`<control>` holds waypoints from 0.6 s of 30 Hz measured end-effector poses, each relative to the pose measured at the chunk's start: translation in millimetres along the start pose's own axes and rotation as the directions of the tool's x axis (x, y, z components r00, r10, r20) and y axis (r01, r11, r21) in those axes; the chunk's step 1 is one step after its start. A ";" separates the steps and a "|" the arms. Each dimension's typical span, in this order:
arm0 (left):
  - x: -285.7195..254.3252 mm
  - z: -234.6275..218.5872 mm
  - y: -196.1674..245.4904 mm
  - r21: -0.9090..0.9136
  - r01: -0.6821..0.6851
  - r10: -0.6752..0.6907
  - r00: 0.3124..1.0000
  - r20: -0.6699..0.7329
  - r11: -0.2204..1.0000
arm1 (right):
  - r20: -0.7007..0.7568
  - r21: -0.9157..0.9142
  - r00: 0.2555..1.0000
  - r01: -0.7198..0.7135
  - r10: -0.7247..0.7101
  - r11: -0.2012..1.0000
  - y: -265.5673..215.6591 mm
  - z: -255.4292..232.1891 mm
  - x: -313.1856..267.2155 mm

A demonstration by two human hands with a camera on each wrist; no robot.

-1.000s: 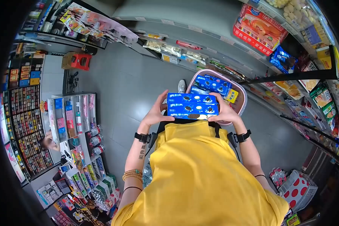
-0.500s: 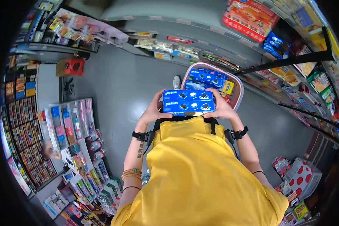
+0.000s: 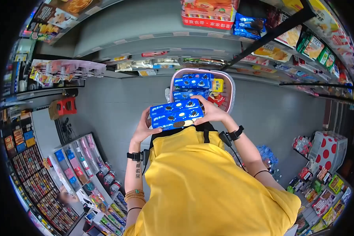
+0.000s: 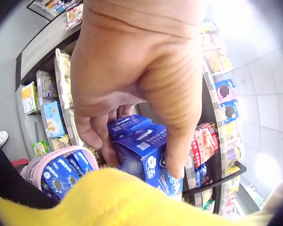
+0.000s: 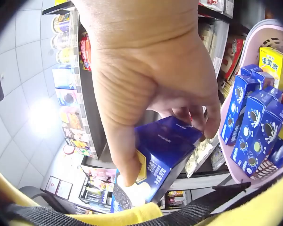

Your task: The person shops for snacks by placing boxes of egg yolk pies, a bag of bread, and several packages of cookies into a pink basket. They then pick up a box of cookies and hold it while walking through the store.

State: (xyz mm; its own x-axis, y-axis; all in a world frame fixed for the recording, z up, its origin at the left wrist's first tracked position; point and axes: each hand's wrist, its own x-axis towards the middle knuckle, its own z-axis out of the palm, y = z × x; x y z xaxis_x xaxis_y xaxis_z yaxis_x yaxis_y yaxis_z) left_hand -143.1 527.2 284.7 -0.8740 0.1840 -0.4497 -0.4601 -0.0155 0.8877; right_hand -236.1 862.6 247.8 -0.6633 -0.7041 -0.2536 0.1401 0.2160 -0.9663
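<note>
Two blue boxes of sandwich cookies (image 3: 177, 114), one against the other, are held in front of the waist between both hands. My left hand (image 3: 142, 128) grips their left end, thumb on the near side and fingers round the far side. At the opposite end my right hand (image 3: 213, 111) holds on in the same way. The wrist views show the blue end panels (image 4: 148, 148) between thumb and fingers. Just beyond the boxes stands a pink basket (image 3: 231, 94) containing more blue cookie boxes (image 3: 192, 81), a yellow box (image 3: 217, 85) and a red package (image 3: 216, 99).
Shelves of packaged snacks run along the far side and right, with a red carton (image 3: 208, 15) and a blue cookie bag (image 3: 249, 26) on an upper board. A black shelf bracket (image 3: 271, 33) juts out. To the left are a display rack (image 3: 76, 165) and a red stool (image 3: 67, 106).
The view has turned right, so shelves and basket appear further left. Both hands still hold the two cookie boxes, which now slant with their right end further from the body.
</note>
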 end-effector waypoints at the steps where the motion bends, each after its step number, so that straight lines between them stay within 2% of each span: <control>1: 2.7 0.9 0.3 0.011 -0.002 0.002 1.000 0.009 1.000 | -0.005 0.025 1.000 0.005 -0.005 1.000 1.7 -1.0 -3.4; 6: 20.3 16.3 10.0 0.043 0.029 -0.032 0.998 0.058 0.999 | -0.052 0.169 0.997 -0.042 0.051 0.985 7.0 -6.0 -28.9; 9: 30.8 26.7 6.6 0.035 0.050 -0.054 0.992 0.118 0.998 | -0.072 0.294 0.988 -0.112 0.139 0.949 3.9 -8.3 -49.4; 13: 36.7 45.8 3.2 0.006 0.054 -0.055 0.981 0.184 0.998 | -0.129 0.251 0.982 -0.100 0.136 0.963 22.9 -8.5 -73.8; 18: 38.0 68.0 -9.0 -0.002 0.064 -0.062 0.974 0.216 0.998 | -0.172 0.282 0.973 -0.098 0.151 0.954 39.5 -5.0 -99.3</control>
State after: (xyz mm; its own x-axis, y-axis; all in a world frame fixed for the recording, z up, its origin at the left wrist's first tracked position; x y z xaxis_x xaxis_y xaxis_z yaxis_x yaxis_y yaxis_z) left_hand -161.6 601.3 266.3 -0.7890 0.3927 -0.4724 -0.5157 -0.0055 0.8567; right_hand -168.4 944.5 235.0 -0.7512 -0.5363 -0.3847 0.4059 0.0842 -0.9100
